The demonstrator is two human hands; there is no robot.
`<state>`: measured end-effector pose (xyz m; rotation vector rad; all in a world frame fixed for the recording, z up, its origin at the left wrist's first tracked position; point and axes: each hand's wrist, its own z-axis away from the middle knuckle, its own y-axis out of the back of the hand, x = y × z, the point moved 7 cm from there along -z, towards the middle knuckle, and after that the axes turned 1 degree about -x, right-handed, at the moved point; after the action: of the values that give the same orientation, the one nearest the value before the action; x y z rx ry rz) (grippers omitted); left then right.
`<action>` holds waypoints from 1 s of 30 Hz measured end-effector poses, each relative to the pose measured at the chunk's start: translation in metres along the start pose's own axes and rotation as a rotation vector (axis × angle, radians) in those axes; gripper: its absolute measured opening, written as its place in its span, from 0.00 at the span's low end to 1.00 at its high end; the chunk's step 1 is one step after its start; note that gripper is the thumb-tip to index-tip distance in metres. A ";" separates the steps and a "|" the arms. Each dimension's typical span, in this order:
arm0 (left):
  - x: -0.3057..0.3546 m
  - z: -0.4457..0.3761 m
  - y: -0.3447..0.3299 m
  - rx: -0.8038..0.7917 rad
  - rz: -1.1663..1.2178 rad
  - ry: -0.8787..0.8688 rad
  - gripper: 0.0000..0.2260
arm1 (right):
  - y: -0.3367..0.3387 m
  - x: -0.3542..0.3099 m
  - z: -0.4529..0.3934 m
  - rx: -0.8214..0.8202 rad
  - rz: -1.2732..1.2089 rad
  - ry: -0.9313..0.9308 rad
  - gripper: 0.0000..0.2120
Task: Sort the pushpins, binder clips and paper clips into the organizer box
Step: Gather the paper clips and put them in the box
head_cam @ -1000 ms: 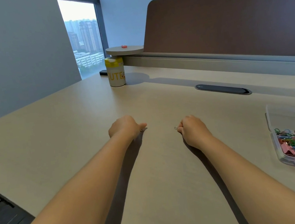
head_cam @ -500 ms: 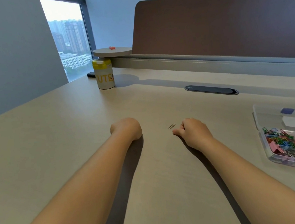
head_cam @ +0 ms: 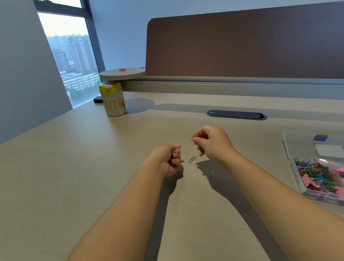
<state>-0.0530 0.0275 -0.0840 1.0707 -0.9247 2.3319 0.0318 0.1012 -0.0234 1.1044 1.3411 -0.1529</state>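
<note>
Both my forearms reach forward over the desk, bare, palms turned inward. My left hand is curled into a loose fist, fingers wrapped round a few small metal clips, dark and silver, just showing at the thumb side; I cannot tell which kind. My right hand is lifted off the surface, thumb and forefinger pinching a thin wire paper clip, the other fingers hanging curled below.

Between the hands, flat on the desk: one loose silver clip, bent wire, small.

To my right, near the desk edge: organizer box, clear plastic, lid hinged open behind it. One compartment holds a tangle of coloured paper clips and pink binder clips; next ones hold glossy pink and orange rounded pieces.

Desk top matte, pale wood grain.

Farther off: dark oval cable slot, white jar with yellow lid, round shelf, brown fabric partition, window.
</note>
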 end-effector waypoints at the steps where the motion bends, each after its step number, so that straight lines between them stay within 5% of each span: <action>1: -0.002 -0.001 -0.001 0.000 0.039 0.025 0.15 | -0.001 -0.003 0.000 -0.011 0.012 0.017 0.09; 12: -0.003 -0.017 -0.007 -0.058 0.367 0.115 0.17 | -0.014 -0.019 -0.010 -0.030 0.067 0.152 0.12; 15: 0.002 -0.015 -0.002 -0.036 0.308 0.080 0.14 | -0.007 -0.004 -0.014 0.043 0.153 0.115 0.13; 20: 0.015 -0.014 0.003 -0.001 0.241 0.006 0.13 | -0.026 0.030 -0.014 -0.166 0.468 0.024 0.14; 30: 0.012 -0.013 -0.010 0.063 -0.220 -0.078 0.16 | -0.008 0.030 0.000 -0.130 0.530 0.060 0.10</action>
<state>-0.0612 0.0448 -0.0776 1.2299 -0.7246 2.1642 0.0357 0.1117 -0.0522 1.3206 1.0522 0.3534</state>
